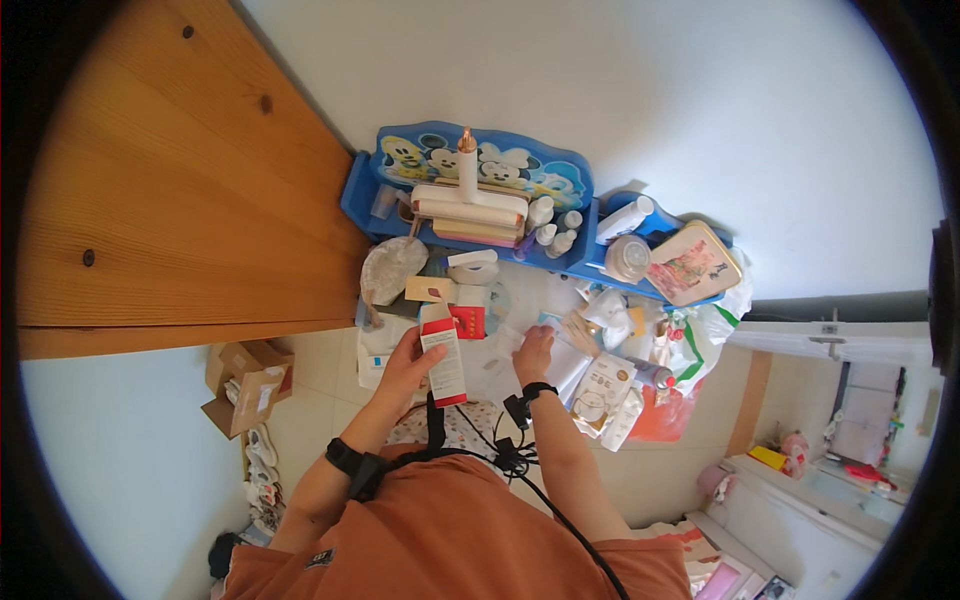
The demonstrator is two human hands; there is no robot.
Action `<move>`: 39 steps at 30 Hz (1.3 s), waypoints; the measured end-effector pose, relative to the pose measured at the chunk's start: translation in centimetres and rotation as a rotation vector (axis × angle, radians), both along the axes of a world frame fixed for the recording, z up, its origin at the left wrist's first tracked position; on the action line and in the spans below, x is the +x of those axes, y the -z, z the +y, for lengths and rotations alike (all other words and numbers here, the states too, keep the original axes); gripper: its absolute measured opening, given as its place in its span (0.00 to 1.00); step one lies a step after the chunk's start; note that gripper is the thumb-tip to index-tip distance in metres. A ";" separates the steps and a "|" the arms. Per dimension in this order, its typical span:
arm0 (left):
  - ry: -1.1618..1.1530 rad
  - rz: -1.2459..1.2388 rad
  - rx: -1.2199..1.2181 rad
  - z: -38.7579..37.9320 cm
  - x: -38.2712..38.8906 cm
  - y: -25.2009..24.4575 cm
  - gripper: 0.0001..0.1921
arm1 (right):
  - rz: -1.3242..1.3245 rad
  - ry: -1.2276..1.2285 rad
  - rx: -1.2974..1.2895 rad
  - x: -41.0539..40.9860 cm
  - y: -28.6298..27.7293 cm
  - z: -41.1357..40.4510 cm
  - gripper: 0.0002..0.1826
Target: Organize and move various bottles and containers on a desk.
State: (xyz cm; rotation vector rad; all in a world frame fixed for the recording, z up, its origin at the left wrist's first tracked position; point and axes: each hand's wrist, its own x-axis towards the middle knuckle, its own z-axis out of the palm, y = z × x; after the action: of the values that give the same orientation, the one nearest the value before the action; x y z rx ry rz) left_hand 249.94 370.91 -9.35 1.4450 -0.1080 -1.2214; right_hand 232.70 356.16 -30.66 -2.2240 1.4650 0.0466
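My left hand (409,367) grips a slim white-and-red paperboard carton (448,367), held upright above the near edge of the cluttered table (480,375). Printed text covers its face, and its top flap looks raised. Just behind it lie a small red packet (471,322) and a beige box (429,289). Over to the right, my right hand (534,354) is down among white papers (566,367) and clear plastic. Its fingers are curled, and whether anything is between them is hidden. A white pouch with a cartoon drawing (602,386) lies beside that wrist.
A blue cartoon shelf (360,195) at the back carries a white T-shaped roller tool (469,195), bottles (561,244) and a picture tin (696,264). On the right are a spray can (654,373) and a plastic bag (705,337). Black cables (514,454) hang at my waist.
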 end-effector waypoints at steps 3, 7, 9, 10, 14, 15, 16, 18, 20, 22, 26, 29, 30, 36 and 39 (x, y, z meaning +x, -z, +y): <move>-0.048 -0.011 -0.042 0.2 0.3 0.0 0.24 | 0.072 0.072 0.232 -0.6 0.9 -1.1 0.24; -0.142 0.001 -0.083 0.7 0.7 0.1 0.24 | -0.477 0.471 0.651 -1.6 -0.4 -1.9 0.22; -0.144 0.018 -0.096 0.9 0.7 0.4 0.24 | -0.841 0.716 0.334 -3.2 -1.3 -1.4 0.22; -0.144 0.001 -0.101 0.9 0.8 0.6 0.24 | -0.689 0.698 0.164 -4.3 -1.6 -1.2 0.22; -0.140 0.013 -0.092 0.6 0.8 0.2 0.23 | -0.196 0.788 0.027 -8.8 -2.3 0.7 0.32; -0.135 0.013 -0.094 0.6 0.8 0.2 0.23 | 0.062 0.803 0.053 -9.4 -2.3 1.4 0.37; -0.129 0.011 -0.102 0.4 0.8 0.1 0.23 | 0.058 0.814 0.049 -10.2 -1.4 2.2 0.37; -0.117 0.008 -0.110 0.2 0.9 0.1 0.23 | 0.144 0.845 0.272 -10.4 0.0 3.7 0.45; -0.110 0.020 -0.139 0.0 0.9 0.2 0.23 | 0.195 0.852 0.271 -9.7 0.7 4.5 0.47; -0.098 0.018 -0.139 0.0 0.8 0.2 0.23 | 0.238 0.805 0.261 -9.8 1.2 4.2 0.48; -0.066 0.003 -0.116 0.3 0.7 0.3 0.24 | 0.037 0.865 0.225 -8.8 2.4 3.3 0.38; -0.063 0.007 -0.110 0.6 0.8 -0.1 0.24 | -0.173 0.694 0.119 -7.1 2.5 3.5 0.32; -0.062 0.003 -0.107 0.7 0.9 -0.4 0.24 | -0.209 0.612 0.147 -6.7 2.2 3.7 0.30; -0.135 0.038 -0.189 0.8 2.5 -2.1 0.24 | -0.330 0.505 0.157 -6.1 2.6 2.7 0.27; -0.185 0.057 -0.204 1.5 3.8 -1.6 0.24 | -0.346 0.327 0.161 -5.9 1.2 1.8 0.23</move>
State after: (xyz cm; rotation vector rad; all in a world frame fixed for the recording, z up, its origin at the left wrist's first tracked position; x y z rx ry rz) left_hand 253.71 372.44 -7.76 1.2148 -0.0567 -1.0668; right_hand 226.75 357.94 -31.88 -1.7384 1.5442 -0.3001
